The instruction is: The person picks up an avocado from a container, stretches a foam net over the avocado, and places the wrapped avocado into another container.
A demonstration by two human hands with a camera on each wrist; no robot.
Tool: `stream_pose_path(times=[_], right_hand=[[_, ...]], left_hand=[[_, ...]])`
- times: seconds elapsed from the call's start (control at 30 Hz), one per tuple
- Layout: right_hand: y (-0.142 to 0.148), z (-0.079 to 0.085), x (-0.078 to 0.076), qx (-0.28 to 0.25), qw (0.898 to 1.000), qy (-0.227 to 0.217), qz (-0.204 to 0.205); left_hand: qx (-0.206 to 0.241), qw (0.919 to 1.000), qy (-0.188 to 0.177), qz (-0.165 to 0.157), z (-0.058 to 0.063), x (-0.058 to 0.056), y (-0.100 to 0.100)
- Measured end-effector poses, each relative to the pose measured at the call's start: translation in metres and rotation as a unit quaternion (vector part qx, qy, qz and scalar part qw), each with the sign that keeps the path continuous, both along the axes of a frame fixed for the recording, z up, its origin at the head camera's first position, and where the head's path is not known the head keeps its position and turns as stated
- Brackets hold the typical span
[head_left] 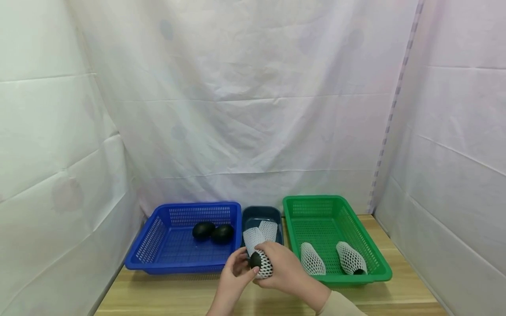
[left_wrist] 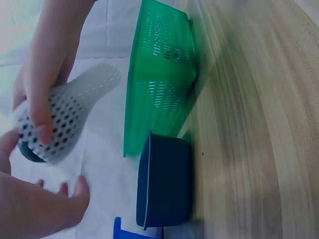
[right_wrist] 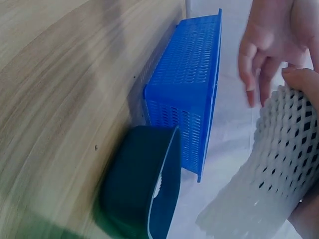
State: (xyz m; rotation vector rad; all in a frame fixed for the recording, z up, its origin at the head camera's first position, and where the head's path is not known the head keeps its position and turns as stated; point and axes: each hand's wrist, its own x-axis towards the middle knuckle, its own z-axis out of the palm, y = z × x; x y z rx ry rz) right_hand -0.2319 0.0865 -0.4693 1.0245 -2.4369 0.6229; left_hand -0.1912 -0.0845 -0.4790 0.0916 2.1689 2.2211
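My right hand (head_left: 282, 268) grips a white foam net sleeve (left_wrist: 70, 117) with a dark avocado (left_wrist: 31, 152) inside it. The avocado's dark end shows at the sleeve's opening, and the slack tail of the net points away toward the small tray. Beside that opening is my left hand (head_left: 232, 278), its thumb at the net's edge and its other fingers spread loosely apart from it, as the left wrist view shows. Two bare dark avocados (head_left: 203, 230) lie in the blue basket (head_left: 179, 266). Another foam net (head_left: 269, 229) lies in the dark teal tray (head_left: 262, 209).
On the right stands a green basket (head_left: 287, 219) holding two netted pieces, a left one (head_left: 312, 260) and a right one (head_left: 351, 258) with a dark end showing. The tray sits between both baskets on the wooden table (head_left: 178, 294). White cloth (head_left: 245, 131) hangs behind and at the sides.
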Motion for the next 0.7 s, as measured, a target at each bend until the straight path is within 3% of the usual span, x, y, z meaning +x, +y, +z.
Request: stream_pose_path(times=[0.1, 0.2, 0.37, 0.47, 0.53, 0.7], right_hand=[[0.0002, 0.0021, -0.0003, -0.020, 0.999, 0.025, 0.011], [0.0002, 0.0034, -0.0003, -0.038, 0.998, 0.034, 0.025], [-0.0010, 0.0025, -0.0017, -0.060, 0.995, 0.052, 0.061], [-0.0025, 0.0023, -0.0021, -0.063, 0.990, 0.083, 0.090], [-0.0036, 0.0039, -0.0015, -0.066, 0.986, 0.102, 0.111], [-0.0056, 0.0087, 0.0029, -0.085, 0.978, 0.121, 0.144]], left_hand=[[0.068, 0.9944, -0.043, -0.068, -0.0004, 0.0012, 0.0012], [0.128, 0.9781, -0.092, -0.136, -0.0006, 0.0026, 0.0029], [0.170, 0.9531, -0.134, -0.212, 0.0000, 0.0012, 0.0036], [0.224, 0.9401, -0.133, -0.219, 0.0015, -0.0018, 0.0030], [0.261, 0.9356, -0.122, -0.204, 0.0032, -0.0037, 0.0022], [0.297, 0.9397, -0.094, -0.141, 0.0083, -0.0069, -0.0030]])
